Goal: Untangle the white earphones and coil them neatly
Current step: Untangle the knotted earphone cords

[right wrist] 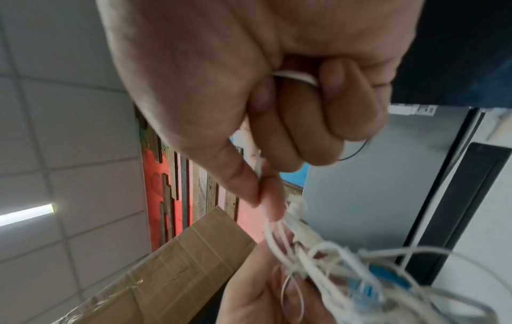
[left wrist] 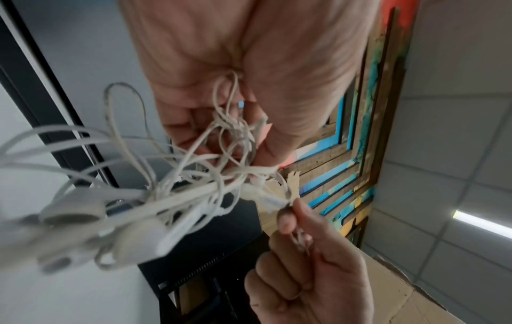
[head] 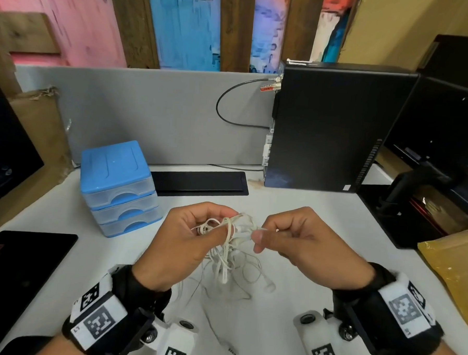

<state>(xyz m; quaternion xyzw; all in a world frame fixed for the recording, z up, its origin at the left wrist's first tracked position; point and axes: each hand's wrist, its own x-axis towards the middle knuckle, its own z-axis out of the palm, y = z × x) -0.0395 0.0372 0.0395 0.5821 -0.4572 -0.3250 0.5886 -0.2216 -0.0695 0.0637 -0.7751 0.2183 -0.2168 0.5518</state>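
The white earphones are a tangled bunch of thin cable held above the white desk, with loops and earbuds hanging down and a plug end trailing on the desk. My left hand grips the knotted upper part, fingers curled round it. My right hand pinches a strand at the bunch's right side between thumb and forefinger. In the left wrist view the earphones spill out below the palm, and the right hand pinches one end. In the right wrist view a strand of the earphones also loops round a curled finger.
A blue three-drawer organiser stands left of my hands. A black computer tower stands at the back right, with a monitor beside it. A black slab lies behind, a dark tablet at the left, a yellow envelope at the right.
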